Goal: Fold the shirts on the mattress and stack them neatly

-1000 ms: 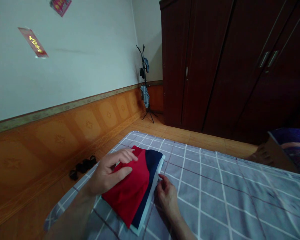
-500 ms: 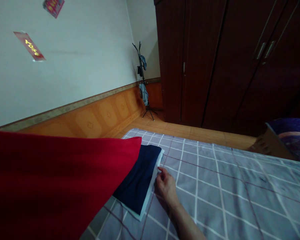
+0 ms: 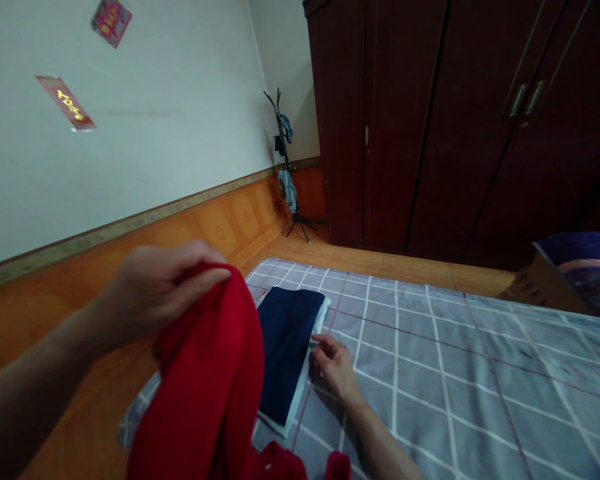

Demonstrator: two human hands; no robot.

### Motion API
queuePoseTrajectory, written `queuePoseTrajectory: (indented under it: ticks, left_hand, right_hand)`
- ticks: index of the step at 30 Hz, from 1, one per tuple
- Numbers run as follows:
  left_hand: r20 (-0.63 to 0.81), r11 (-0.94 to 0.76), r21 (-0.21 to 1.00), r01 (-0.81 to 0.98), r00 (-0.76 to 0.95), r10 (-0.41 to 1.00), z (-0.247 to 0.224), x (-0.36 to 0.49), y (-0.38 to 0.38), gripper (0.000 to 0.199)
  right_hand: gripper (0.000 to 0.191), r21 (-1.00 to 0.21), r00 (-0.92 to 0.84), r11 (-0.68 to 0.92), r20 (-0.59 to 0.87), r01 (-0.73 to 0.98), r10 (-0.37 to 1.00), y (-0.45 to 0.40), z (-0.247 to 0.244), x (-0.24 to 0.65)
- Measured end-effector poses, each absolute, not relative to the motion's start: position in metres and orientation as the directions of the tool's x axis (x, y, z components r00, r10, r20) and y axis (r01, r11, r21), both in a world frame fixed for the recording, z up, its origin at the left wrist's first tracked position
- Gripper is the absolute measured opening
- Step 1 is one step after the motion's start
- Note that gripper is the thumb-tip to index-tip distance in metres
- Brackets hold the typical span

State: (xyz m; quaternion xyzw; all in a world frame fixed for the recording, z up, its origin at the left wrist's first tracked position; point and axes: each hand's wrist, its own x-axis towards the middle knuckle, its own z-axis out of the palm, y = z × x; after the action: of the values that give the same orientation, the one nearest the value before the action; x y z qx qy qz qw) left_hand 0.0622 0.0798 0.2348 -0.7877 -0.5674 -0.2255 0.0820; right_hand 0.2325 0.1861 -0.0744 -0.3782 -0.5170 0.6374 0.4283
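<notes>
My left hand (image 3: 173,283) is raised at left of centre, thumb and fingers closed on a red garment (image 3: 215,373). The cloth hangs down in folds, and more of it lies bunched at the bottom edge of the view. Beyond it, a folded navy garment (image 3: 293,340) rests on top of a folded pale garment (image 3: 295,410) on the bed. My right hand (image 3: 334,363) lies low beside this stack, fingers curled and fingertips at its right edge. Whether they pinch the pale cloth is hidden. The red garment covers part of the stack's left side.
The bed has a grey checked sheet (image 3: 430,373). Past its far edge stand a dark wooden wardrobe (image 3: 390,133) and a coat rack (image 3: 287,160) with clothes. A box (image 3: 545,280) with purple fabric (image 3: 590,267) is at the right. The wall (image 3: 180,80) runs along the left.
The red garment, spread wide across the left before, now hangs gathered from my left hand, which has come into view. More of the navy garment shows. My right hand has barely moved.
</notes>
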Motion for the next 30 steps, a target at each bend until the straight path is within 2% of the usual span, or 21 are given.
queuePoseTrajectory:
  ticks: [3, 5, 7, 10, 13, 18, 20, 21, 24, 26, 28, 30]
  left_hand:
    - [0.151, -0.399, 0.098, 0.912, 0.383, 0.911, 0.201, 0.075, 0.096, 0.019]
    - [-0.01, -0.366, 0.082, 0.927, 0.368, 0.93, 0.163, 0.084, 0.106, 0.021]
    - [-0.082, -0.333, 0.102, 0.937, 0.342, 0.936, 0.124, 0.091, 0.114, 0.02]
    - [-0.071, -0.316, 0.205, 0.926, 0.336, 0.939, 0.086, 0.096, 0.12, 0.02]
    - [-0.035, -0.26, 0.32, 0.911, 0.285, 0.958, 0.075, 0.095, 0.125, 0.022]
    - [-0.061, -0.144, 0.546, 0.825, 0.211, 0.976, 0.076, 0.079, 0.132, 0.016]
    - [-0.145, -0.047, 0.615, 0.787, 0.171, 0.975, 0.076, 0.066, 0.131, 0.013]
    - [-0.234, 0.013, 0.64, 0.768, 0.179, 0.956, 0.076, 0.058, 0.129, 0.013]
    - [-0.561, 0.177, 0.66, 0.73, 0.322, 0.763, 0.078, 0.029, 0.12, 0.015]
    - [-0.668, 0.223, 0.644, 0.731, 0.397, 0.629, 0.08, 0.009, 0.117, 0.017]
    - [-0.663, 0.203, 0.629, 0.751, 0.38, 0.645, 0.077, -0.008, 0.121, 0.021]
    - [-0.58, 0.152, 0.609, 0.779, 0.306, 0.755, 0.069, -0.022, 0.134, 0.024]
  right_hand:
    - [0.04, -0.935, -0.466, -0.195, -0.037, -0.295, 0.884, 0.181, -0.051, 0.238]
    - [0.035, -0.857, -0.569, -0.267, 0.037, -0.441, 0.821, 0.176, -0.035, 0.242]
    - [0.032, -0.785, -0.627, -0.31, 0.126, -0.537, 0.769, 0.17, -0.023, 0.245]
    - [0.035, -0.757, -0.66, -0.313, 0.202, -0.574, 0.723, 0.164, -0.017, 0.243]
    - [0.04, -0.746, -0.74, -0.389, 0.203, -0.541, 0.641, 0.159, -0.023, 0.238]
    - [0.022, -0.837, -0.913, -0.465, 0.092, -0.288, 0.398, 0.155, -0.043, 0.232]
    - [0.019, -0.82, -0.913, -0.505, 0.048, -0.268, 0.406, 0.16, -0.049, 0.237]
    - [0.019, -0.785, -0.894, -0.542, 0.032, -0.299, 0.447, 0.164, -0.051, 0.242]
    - [0.019, -0.62, -0.774, -0.629, -0.054, -0.469, 0.631, 0.178, -0.055, 0.258]
    - [0.02, -0.57, -0.73, -0.649, -0.12, -0.504, 0.673, 0.183, -0.058, 0.266]
    - [0.022, -0.61, -0.799, -0.684, -0.131, -0.401, 0.586, 0.181, -0.06, 0.265]
    - [0.025, -0.683, -0.911, -0.698, -0.118, -0.215, 0.395, 0.173, -0.062, 0.259]
